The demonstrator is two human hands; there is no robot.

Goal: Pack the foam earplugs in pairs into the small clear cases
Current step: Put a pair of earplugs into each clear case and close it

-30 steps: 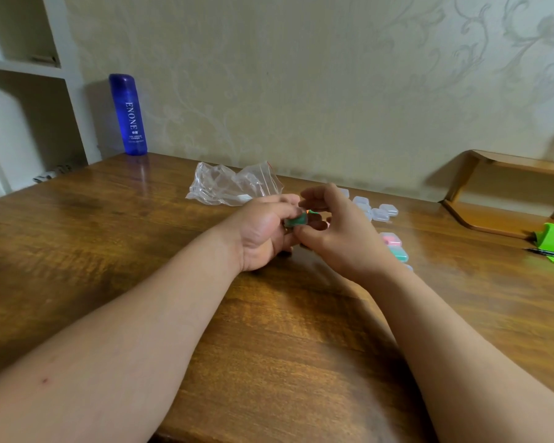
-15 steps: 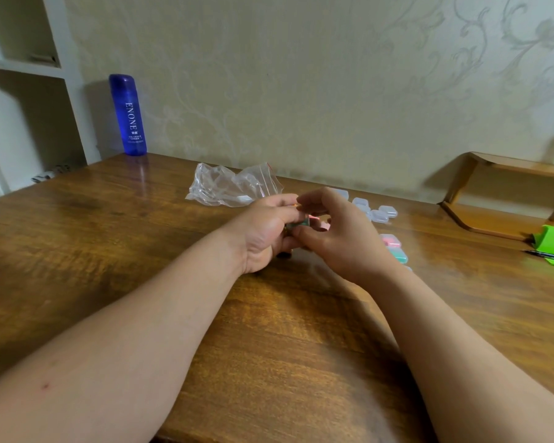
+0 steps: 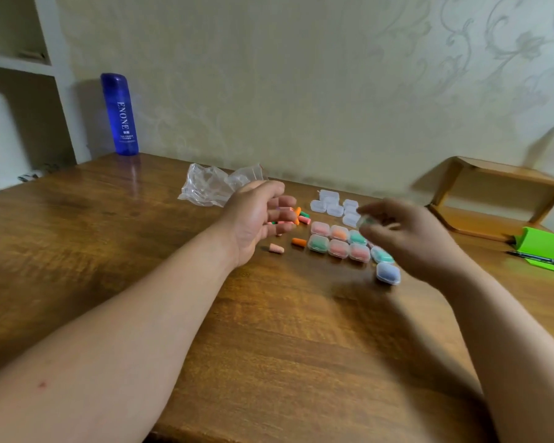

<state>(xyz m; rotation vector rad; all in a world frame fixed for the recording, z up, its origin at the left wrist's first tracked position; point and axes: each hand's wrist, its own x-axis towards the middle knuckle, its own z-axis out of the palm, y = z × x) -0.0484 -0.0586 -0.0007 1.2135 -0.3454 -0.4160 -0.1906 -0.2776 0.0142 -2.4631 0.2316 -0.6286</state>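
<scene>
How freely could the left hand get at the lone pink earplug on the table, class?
Probably yes: the pink earplug lies uncovered just beside the left hand, with nothing between them.

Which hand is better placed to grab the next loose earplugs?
Left. The left hand hangs open beside the loose earplugs, while the right hand holds a case above the filled cases.

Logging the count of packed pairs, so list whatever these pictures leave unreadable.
Head view: motion blur smears the right hand; whether the small clear plastic case it pinches is shut is unreadable.
That hand hides part of the filled clear cases, so no full count.
The left hand covers some loose coloured foam earplugs.
The right edge cuts off the bright green object.
</scene>
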